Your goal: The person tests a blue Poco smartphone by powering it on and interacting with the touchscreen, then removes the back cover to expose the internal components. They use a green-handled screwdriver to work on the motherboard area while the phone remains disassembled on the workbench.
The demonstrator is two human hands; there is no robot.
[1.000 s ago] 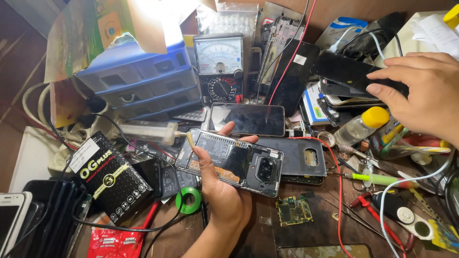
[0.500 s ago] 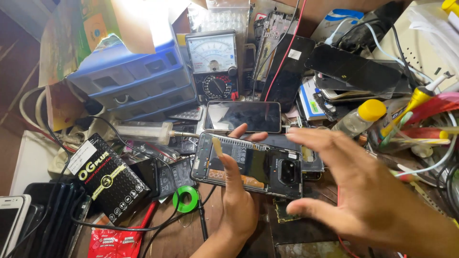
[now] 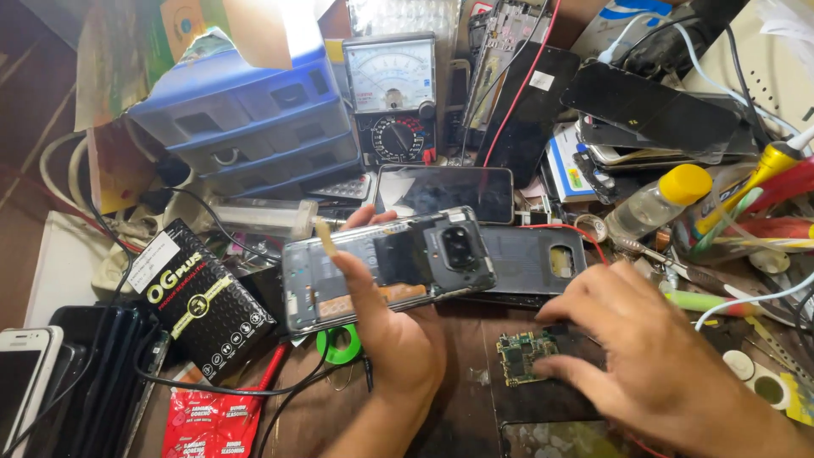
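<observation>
A cluttered repair bench seen from above. At lower left lies a flat black box with yellow and white printing, tilted on a corner; below it sits a red sachet with white lettering. Behind them stands a blue drawer unit, and beside that an analogue meter with a pale dial face. A clear bottle with a yellow cap lies at right. The left hand grasps an opened phone, thumb across its exposed back and fingertips curled round the far edge. The phone is held just above the bench centre, its long axis running left to right and tilted slightly, the camera block at the right end, the back facing up. A second dark phone lies face up just behind it. The right hand rests lower right, fingers bent and spread, their tips touching a small green circuit board on the wooden top.
</observation>
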